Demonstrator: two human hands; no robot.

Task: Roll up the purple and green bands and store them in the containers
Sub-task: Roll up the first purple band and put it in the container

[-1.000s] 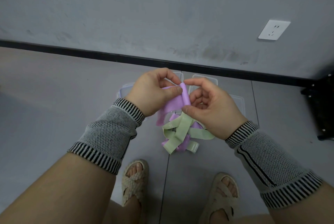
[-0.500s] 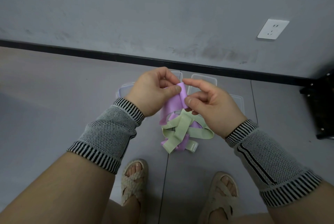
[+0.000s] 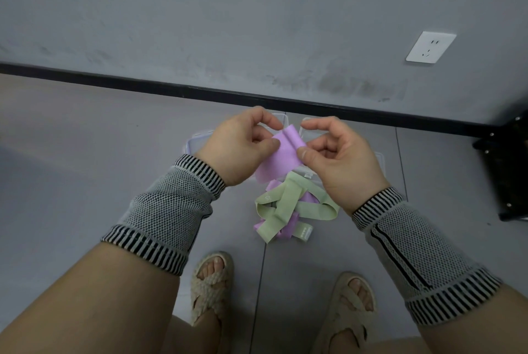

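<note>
Both hands pinch one purple band above the floor.

The left hand [image 3: 240, 148] and right hand [image 3: 340, 159] grip the flat, matte purple band [image 3: 278, 158], its top edge creased, over tangled green bands [image 3: 285, 205]. The clear containers [image 3: 197, 142] beneath are mostly hidden behind the hands.

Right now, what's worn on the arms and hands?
Both hands, left hand and right hand, are bare: no gloves, rings or watch visible. Each forearm wears a grey mesh-knit sleeve with black-and-white striped cuffs at both ends; the right sleeve also has a dark lengthwise stripe.
</note>
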